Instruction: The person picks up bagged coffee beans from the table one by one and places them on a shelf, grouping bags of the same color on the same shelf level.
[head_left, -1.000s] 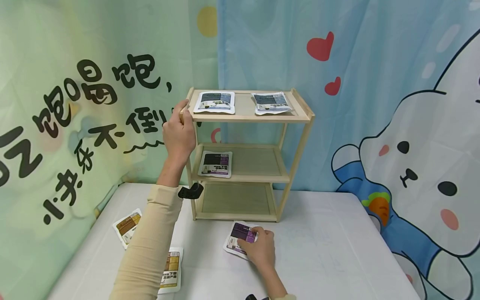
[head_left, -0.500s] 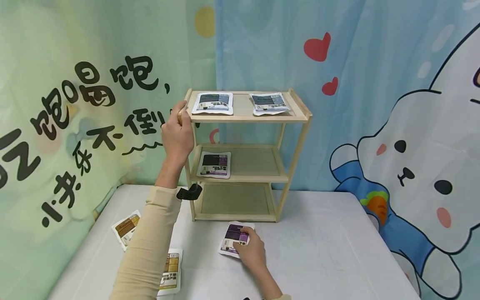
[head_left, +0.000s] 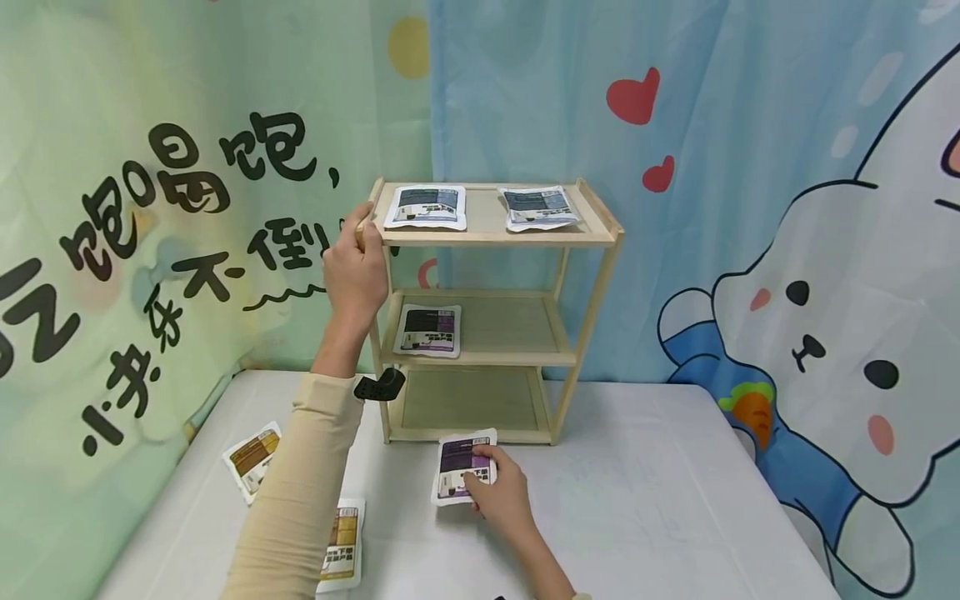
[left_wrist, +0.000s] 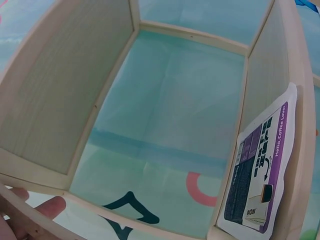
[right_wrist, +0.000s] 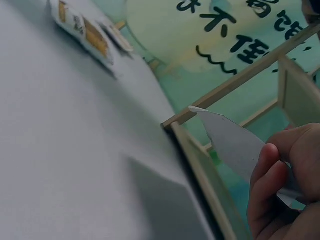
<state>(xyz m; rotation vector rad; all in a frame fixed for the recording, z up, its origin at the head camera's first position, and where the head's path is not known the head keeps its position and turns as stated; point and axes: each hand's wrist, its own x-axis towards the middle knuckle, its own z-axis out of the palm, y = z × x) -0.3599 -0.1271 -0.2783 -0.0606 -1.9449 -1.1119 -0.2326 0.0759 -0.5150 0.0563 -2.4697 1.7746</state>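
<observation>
My left hand [head_left: 356, 271] grips the top left corner of a three-tier wooden shelf [head_left: 495, 358]; its fingertips show at the frame's edge in the left wrist view. In front of the bottom tier, my right hand [head_left: 504, 493] pinches a white and purple coffee packet [head_left: 459, 467] by its right side, thumb on the front and other fingers behind. The packet is tilted up off the table, its plain back [right_wrist: 232, 142] turned to the right wrist camera. Another purple packet [head_left: 429, 330] lies at the left of the middle tier.
On the top tier lie two blue packets [head_left: 426, 207]. A yellow-brown packet [head_left: 341, 546] and another brown one [head_left: 255, 458] lie on the white table [head_left: 660, 500], both partly behind the left sleeve [head_left: 300, 492]. Printed curtains hang behind.
My right hand has slid the purple packet a little left, then lifted it off the table toward the shelf. The left hand keeps its hold on the shelf corner.
</observation>
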